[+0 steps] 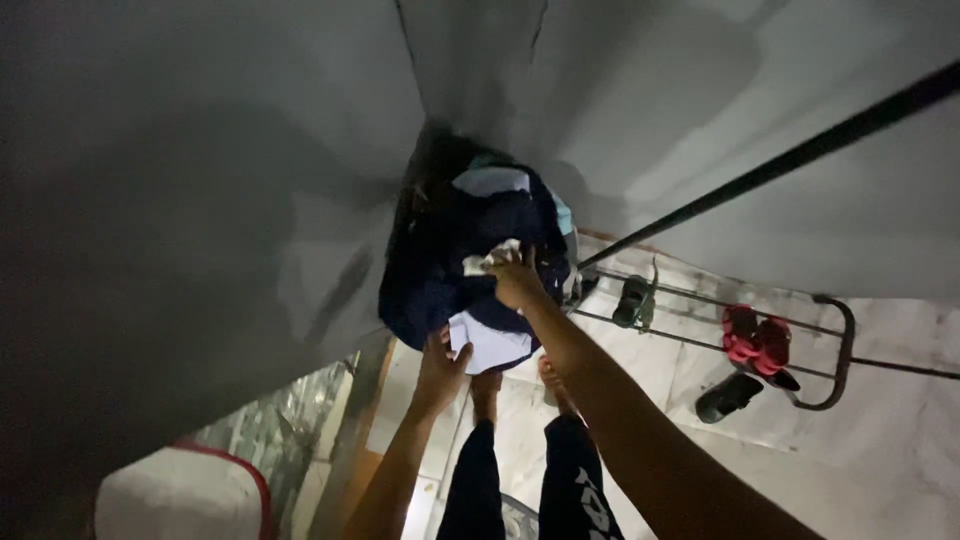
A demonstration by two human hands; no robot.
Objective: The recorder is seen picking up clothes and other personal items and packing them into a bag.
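Note:
A bundle of dark blue and white clothes [470, 225] hangs against the grey wall corner in the head view. My right hand [515, 278] is closed on a white piece of cloth [478, 262] in the middle of the bundle. My left hand [440, 368] reaches up under the bundle and touches a white garment [495, 345] at its lower edge; its fingers are hidden in the cloth. My bare feet [520, 385] and dark trousers show below on the pale floor.
A metal shoe rack [835, 350] stands at the right with red sandals [755, 340] and dark shoes [632, 300] on and beside it. A dark rod [800, 155] runs diagonally across the wall. A white bin with a red rim [190, 490] sits at the lower left.

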